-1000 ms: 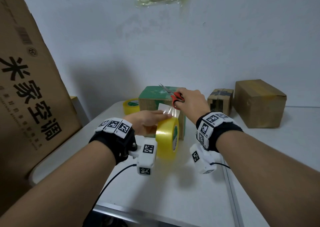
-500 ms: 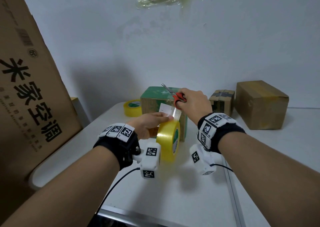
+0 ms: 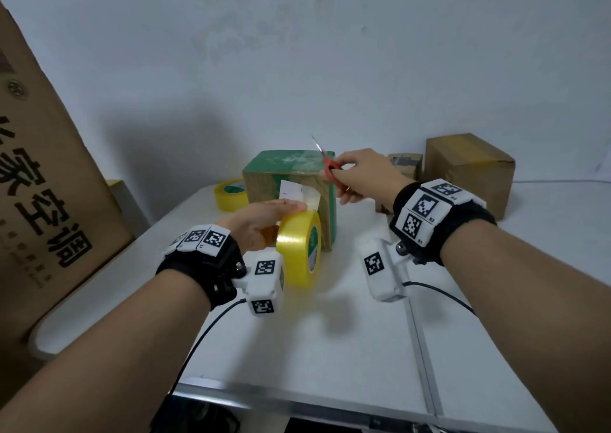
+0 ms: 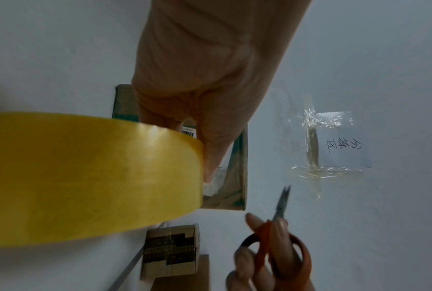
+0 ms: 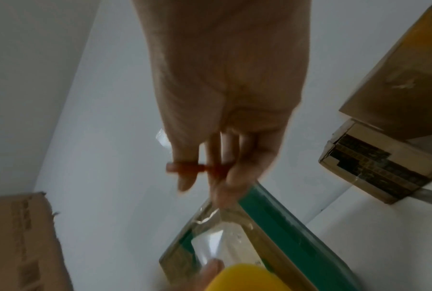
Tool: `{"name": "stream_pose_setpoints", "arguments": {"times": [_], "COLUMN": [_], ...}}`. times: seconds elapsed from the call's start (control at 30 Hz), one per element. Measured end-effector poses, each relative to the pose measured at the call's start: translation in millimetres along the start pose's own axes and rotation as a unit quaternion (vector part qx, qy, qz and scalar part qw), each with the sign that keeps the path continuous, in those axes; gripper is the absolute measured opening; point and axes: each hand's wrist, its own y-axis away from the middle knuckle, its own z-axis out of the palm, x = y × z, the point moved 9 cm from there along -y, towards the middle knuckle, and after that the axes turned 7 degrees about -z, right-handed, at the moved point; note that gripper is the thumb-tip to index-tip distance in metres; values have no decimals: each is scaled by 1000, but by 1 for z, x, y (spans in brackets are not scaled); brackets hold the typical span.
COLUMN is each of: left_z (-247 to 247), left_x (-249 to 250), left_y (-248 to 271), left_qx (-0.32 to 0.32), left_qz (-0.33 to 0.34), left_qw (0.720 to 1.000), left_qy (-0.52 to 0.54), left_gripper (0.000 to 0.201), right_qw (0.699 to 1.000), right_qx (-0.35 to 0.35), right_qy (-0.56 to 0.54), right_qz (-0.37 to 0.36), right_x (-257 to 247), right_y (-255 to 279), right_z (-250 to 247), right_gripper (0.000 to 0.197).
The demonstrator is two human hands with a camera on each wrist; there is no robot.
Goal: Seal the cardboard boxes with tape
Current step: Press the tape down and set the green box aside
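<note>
A green-and-brown cardboard box point(image 3: 291, 181) stands mid-table, with a white label on its near face. My left hand point(image 3: 264, 221) grips a yellow tape roll point(image 3: 299, 247) held on edge just in front of the box; a clear tape strip point(image 3: 312, 199) runs from the roll up to the box's near face. The same yellow tape roll point(image 4: 85, 177) fills the left wrist view. My right hand point(image 3: 360, 174) holds red-handled scissors point(image 3: 327, 164) at the box's top right edge, blades pointing up and away. The scissors point(image 4: 279, 236) show slightly parted tips.
A second yellow tape roll point(image 3: 229, 194) lies left of the box. A small taped box point(image 3: 405, 168) and a larger brown box point(image 3: 469, 171) stand at the back right. A tall printed carton point(image 3: 43, 201) leans at the left. A taped paper note point(image 4: 339, 141) hangs on the wall.
My right hand with the scissors has moved right and away from the tape strip to the box's top right corner. My left hand keeps the roll in about the same place.
</note>
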Motion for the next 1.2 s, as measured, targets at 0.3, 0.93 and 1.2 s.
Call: {"name": "stream_pose_setpoints", "arguments": {"times": [0.3, 0.93, 1.2], "left_z": [4, -1, -1], "left_x": [3, 0, 1], "left_y": [7, 3, 3], "left_qx": [11, 9, 16], "left_qz": [-5, -1, 2], "left_qw": [1000, 1000, 1000], "left_qy": [-12, -24, -24], "left_gripper": [30, 32, 26], "right_qw": [927, 925, 915], "right_qx": [-285, -235, -238], "right_qy": [109, 263, 301], "right_qz": [219, 141, 127], "right_x": [54, 16, 11], "right_y": [44, 13, 6], "right_z": [17, 18, 14], "right_gripper": [56, 41, 40]}}
